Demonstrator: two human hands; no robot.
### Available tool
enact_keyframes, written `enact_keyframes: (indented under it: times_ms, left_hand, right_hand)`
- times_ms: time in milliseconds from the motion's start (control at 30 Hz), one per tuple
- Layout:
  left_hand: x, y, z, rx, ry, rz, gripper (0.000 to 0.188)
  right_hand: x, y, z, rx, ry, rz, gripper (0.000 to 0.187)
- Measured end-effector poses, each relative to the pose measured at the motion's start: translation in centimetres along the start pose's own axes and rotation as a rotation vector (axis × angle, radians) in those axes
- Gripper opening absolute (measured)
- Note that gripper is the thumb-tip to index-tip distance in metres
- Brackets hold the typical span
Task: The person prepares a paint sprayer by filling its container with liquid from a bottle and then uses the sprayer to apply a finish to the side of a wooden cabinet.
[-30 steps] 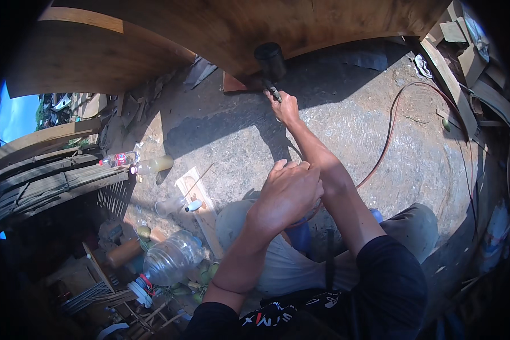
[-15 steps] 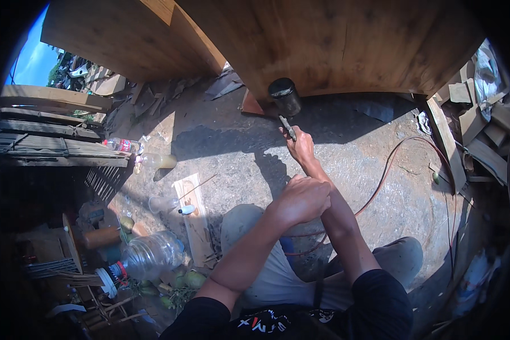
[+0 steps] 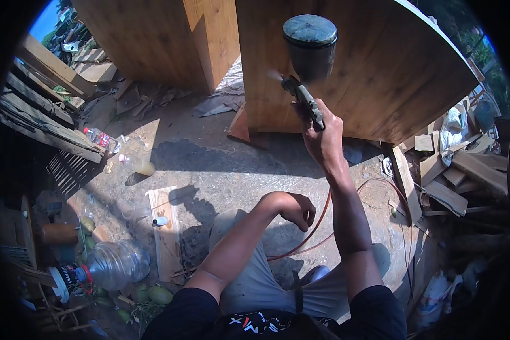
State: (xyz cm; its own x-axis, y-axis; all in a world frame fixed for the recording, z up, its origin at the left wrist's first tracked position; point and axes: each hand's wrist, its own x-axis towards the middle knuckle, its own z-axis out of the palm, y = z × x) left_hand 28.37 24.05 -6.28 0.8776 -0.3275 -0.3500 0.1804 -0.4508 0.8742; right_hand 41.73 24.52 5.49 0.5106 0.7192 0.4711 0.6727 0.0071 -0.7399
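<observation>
Two hands busy: right hand (image 3: 323, 139) clenched on spray gun (image 3: 307, 62) aimed at wooden panel (image 3: 379, 73); left hand (image 3: 292, 207) loosely curled, empty, over knee. Faint mist showing; coating progress unclear.

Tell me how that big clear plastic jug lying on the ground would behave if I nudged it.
The clear plastic jug lies on its side and looks round, so it would probably roll. It appears mostly empty, so likely light for its size. The debris and green fruit beside it might stop it quickly.
</observation>
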Motion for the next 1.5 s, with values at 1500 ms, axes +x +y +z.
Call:
enact_keyframes:
  times_ms: [1500]
  left_hand:
    - [-8.0,-1.6,-1.4,0.229,0.437,-0.530,0.025]
  right_hand:
    - [-11.0,12.0,14.7,-0.116,-0.121,0.312,0.025]
